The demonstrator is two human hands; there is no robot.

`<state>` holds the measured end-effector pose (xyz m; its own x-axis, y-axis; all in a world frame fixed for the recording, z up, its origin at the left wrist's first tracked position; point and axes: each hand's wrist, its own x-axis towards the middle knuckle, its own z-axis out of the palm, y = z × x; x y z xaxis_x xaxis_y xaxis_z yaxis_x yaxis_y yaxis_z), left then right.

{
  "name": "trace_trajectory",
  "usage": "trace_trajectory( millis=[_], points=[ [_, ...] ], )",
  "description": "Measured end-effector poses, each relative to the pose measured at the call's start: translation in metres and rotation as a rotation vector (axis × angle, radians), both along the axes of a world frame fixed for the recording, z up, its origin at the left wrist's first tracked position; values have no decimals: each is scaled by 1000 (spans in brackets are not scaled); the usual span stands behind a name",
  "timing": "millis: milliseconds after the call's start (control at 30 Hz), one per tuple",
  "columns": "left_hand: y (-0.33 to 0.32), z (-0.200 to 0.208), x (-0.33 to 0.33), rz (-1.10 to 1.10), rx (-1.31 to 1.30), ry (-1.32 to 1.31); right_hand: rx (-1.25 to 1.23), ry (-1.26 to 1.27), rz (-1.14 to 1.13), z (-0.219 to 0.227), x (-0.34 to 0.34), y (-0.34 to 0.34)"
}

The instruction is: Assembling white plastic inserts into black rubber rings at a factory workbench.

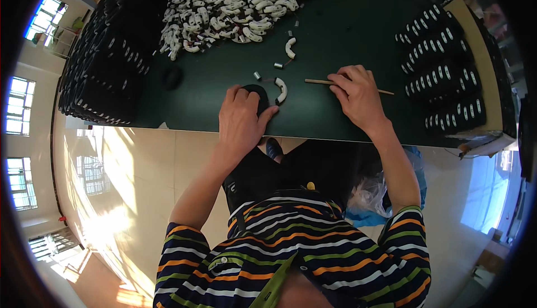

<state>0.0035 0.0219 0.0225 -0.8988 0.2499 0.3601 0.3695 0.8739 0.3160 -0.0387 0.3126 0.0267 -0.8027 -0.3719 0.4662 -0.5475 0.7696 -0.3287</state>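
Observation:
Near the table's front edge, my left hand [244, 115] is closed over a round black part [256, 91], most of it hidden under the fingers. Just right of it lies a curved white piece [282, 91] with black ends, joined by a thin wire to a small silver cylinder [257, 76]; my left thumb reaches close to its lower end. My right hand [358, 96] pinches a thin wooden stick [318, 81], held roughly level above the green table, its tip pointing left toward the white piece. Another curved white piece [290, 48] with a silver cylinder [278, 65] lies farther back.
A large heap of similar white pieces [235, 6] covers the back of the table. Black parts stand stacked [100, 79] at the left. Rows of black parts with white inserts [442, 79] sit in a cardboard box [481, 56] at the right. A black ring [172, 77] lies left.

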Motion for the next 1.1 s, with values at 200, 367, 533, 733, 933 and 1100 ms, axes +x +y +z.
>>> trace_trajectory(
  millis=[200,367,533,733,933,1100],
  points=[
    [6,-1,16,-33,10,-23,-275,-276,117,1,0,-53],
    [-7,0,6,52,228,-7,-161,-63,159,-5,-22,-115],
    [-16,5,-15,24,163,-118,38,-37,82,-18,-34,-136],
    [-21,-10,-18,45,431,-153,-291,-197,141,-12,-23,-107],
    [-13,-16,-5,73,673,-219,-438,-368,252,4,6,-88],
    [-10,-23,-3,69,759,-241,-424,-353,272,0,8,-86]
  ],
)
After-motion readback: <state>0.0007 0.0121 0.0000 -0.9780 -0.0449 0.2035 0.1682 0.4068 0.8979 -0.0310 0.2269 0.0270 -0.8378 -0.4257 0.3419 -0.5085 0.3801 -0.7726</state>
